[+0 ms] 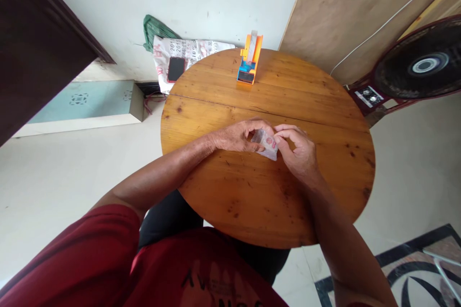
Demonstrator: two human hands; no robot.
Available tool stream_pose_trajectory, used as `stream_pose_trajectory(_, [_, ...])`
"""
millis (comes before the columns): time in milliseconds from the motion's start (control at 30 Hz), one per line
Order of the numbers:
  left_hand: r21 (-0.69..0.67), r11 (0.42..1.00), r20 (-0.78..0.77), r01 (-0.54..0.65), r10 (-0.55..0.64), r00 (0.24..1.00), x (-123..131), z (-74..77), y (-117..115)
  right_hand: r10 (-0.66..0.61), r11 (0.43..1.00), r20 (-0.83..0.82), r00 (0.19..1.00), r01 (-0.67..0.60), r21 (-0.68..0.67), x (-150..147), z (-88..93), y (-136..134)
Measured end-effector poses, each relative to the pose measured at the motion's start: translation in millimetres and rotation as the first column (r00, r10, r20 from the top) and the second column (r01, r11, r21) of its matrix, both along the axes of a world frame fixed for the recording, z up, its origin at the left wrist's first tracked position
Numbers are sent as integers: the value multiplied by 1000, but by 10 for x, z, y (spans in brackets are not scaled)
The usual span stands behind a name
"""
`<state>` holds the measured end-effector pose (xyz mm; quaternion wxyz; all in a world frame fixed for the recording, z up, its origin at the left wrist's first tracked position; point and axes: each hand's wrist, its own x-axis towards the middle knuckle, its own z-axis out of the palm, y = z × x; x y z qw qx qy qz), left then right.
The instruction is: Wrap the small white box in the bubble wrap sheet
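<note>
One wooden table (252,196): two hands (240,135) (299,152) hold one packet (267,146) (red-printed).

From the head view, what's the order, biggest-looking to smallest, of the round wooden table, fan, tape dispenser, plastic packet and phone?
1. Round wooden table
2. Fan, cut off at the picture's edge
3. Tape dispenser
Plastic packet and phone: too alike to rank; the packet is partly hidden.

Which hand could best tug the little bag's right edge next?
Probably the right hand: its fingertips are at that edge, while the left hand holds the little bag from the other side.
</note>
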<state>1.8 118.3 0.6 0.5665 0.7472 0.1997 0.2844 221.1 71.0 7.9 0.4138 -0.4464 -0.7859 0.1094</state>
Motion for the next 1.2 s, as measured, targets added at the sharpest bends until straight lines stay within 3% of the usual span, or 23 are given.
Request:
stream_pose_trajectory(300, [36, 999, 38, 3, -4, 999, 9, -23, 37, -19, 1000, 18, 1000, 20, -18, -20, 5, -19])
stream_pose_trajectory(500, [-19, 1000, 39, 3, -3, 999, 6, -4, 17, -8, 999, 18, 1000, 8, -36, -14, 9, -8])
stream_pose_trajectory(667, [-90, 996, 82, -23, 31, 996, 21, -106, 5, -5, 999, -5, 1000, 5, -46, -1, 11, -3])
stream_pose_trajectory(867, [-64, 996, 70, -58, 62, 996, 25, -209, 25, 9, 999, -27, 1000, -10, -49, 5, -1, -4])
stream_pose_trajectory(1200, [-68, 995, 37, -73, 75, 996, 14, -173, 20, 24, 999, -5, 1000, -24, -28, 1, 14, -18])
